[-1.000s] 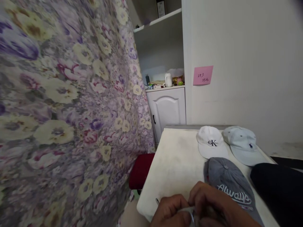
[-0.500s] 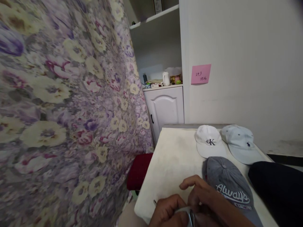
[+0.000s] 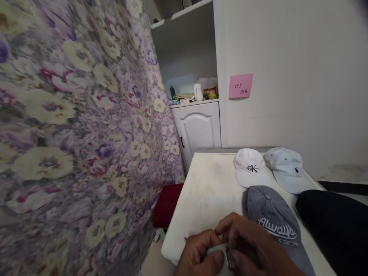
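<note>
Both my hands meet at the bottom edge of the view, over the near end of a white table (image 3: 209, 191). My left hand (image 3: 198, 255) and my right hand (image 3: 250, 249) pinch a small pale item with a metal part (image 3: 225, 257) between their fingertips; I cannot make out what it is. Just right of my right hand lies a grey cap (image 3: 270, 214) lettered "Always". Behind it sit a white cap (image 3: 251, 168) with a black logo and a light blue cap (image 3: 287, 168).
A dark garment (image 3: 333, 218) lies at the table's right. A flowered curtain (image 3: 80, 134) fills the left. A red stool (image 3: 168, 205) stands beside the table. A white cabinet (image 3: 198, 126) with clutter on top stands behind, and a pink note (image 3: 240, 86) is stuck on the wall.
The view has drifted so everything sits slightly lower left. My right index finger lifted, then curled back down onto the small item. Both hands stay together.
</note>
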Motion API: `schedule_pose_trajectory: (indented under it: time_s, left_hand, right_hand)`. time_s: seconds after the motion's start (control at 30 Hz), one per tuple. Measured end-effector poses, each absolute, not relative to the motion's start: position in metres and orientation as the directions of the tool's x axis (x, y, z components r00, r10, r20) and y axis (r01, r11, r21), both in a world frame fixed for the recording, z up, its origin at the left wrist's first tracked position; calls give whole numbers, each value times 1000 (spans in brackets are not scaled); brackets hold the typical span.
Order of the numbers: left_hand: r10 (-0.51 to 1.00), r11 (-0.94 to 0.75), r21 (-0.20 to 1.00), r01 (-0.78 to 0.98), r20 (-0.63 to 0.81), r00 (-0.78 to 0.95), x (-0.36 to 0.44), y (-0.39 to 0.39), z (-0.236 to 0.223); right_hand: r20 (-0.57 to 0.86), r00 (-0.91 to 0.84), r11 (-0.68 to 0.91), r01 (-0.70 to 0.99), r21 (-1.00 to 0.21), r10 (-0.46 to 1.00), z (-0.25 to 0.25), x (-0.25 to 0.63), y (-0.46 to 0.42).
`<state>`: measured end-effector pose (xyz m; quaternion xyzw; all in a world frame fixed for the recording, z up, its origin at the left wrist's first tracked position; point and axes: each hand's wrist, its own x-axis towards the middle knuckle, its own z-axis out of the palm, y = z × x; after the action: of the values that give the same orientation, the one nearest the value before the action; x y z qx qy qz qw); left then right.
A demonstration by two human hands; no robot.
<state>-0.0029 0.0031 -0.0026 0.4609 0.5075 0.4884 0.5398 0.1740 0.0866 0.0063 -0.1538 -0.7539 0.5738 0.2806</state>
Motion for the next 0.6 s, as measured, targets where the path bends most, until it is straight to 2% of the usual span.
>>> schedule_pose_trajectory:
  time_s: [0.2, 0.37, 0.47, 0.6]
  left_hand:
    - [994, 105, 994, -23, -106, -17, 0, 1, 5]
    - [990, 141, 987, 81, -142, 1, 5, 0, 23]
    - [990, 138, 966, 220, -126, -71, 7, -1, 27]
    - [977, 188, 867, 462, -117, -178, 8, -5, 30]
  right_hand:
    - [216, -785, 287, -51, -956, 580, 5, 174, 88]
    - [209, -774, 288, -35, -957, 598, 8, 174, 90]
    - [181, -773, 275, -9, -961, 608, 10, 173, 91]
    - [192, -773, 254, -41, -966, 604, 9, 169, 92]
